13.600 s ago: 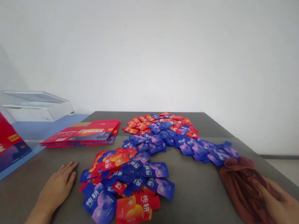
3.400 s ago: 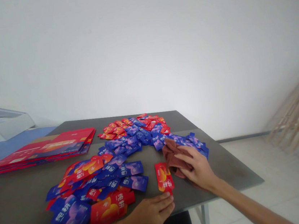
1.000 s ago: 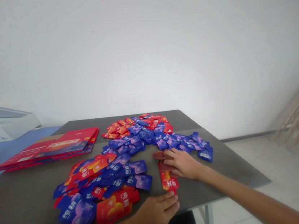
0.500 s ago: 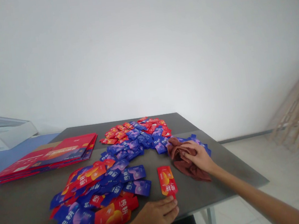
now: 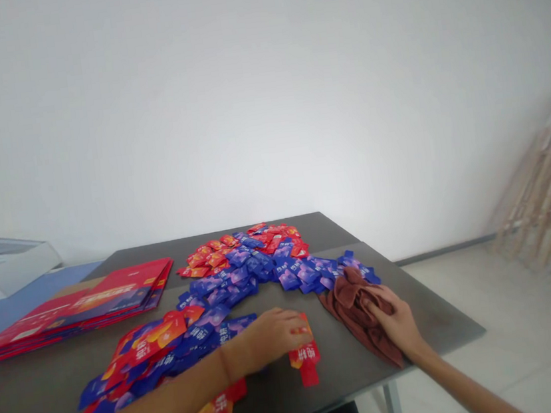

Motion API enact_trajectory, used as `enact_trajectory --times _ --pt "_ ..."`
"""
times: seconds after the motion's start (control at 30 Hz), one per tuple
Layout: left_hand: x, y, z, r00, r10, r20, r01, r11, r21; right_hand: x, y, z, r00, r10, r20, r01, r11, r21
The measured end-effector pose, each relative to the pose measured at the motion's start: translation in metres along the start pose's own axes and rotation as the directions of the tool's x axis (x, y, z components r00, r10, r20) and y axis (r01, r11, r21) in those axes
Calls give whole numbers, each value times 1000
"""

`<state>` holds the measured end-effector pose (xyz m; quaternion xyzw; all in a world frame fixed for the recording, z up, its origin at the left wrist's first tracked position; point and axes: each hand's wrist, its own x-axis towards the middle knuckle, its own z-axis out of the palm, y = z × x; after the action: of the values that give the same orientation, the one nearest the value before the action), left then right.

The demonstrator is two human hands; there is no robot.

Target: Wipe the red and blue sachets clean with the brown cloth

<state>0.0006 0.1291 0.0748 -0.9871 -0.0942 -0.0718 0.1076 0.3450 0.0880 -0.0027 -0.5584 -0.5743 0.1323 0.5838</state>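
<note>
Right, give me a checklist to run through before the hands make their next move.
1. Right hand grips the brown cloth: ok.
2. Left hand at the lone red sachet: ok, fingers over its far end; whether they pinch it, cannot tell.
3. Lone red sachet apart from the near pile: ok.
4. Brown cloth off the lone red sachet: ok, bare tabletop between them.
5. Left forearm not touching the near pile: cannot tell, it hides part of it.
</note>
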Motion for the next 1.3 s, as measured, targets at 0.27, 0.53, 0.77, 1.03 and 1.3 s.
enact_trajectory --times 0.27,0.53,0.77,1.03,1.3 --pt "20 -36 14 997 52 59 -55 997 59 4 2 0 999 47 4 -47 997 55" --pt "28 -33 11 989 120 85 -128 988 90 1 5 0 997 77 -10 -76 994 77" --pt "19 -36 -16 988 -3 157 -16 993 119 1 13 -2 996 84 27 -85 994 72" --pt "-39 -54 -66 892 -386 236 345 918 196 2 16 -3 994 107 24 -108 993 55" --pt "-141 -85 -114 597 -750 286 697 661 277 5 24 -5 990 140 15 -141 990 27"
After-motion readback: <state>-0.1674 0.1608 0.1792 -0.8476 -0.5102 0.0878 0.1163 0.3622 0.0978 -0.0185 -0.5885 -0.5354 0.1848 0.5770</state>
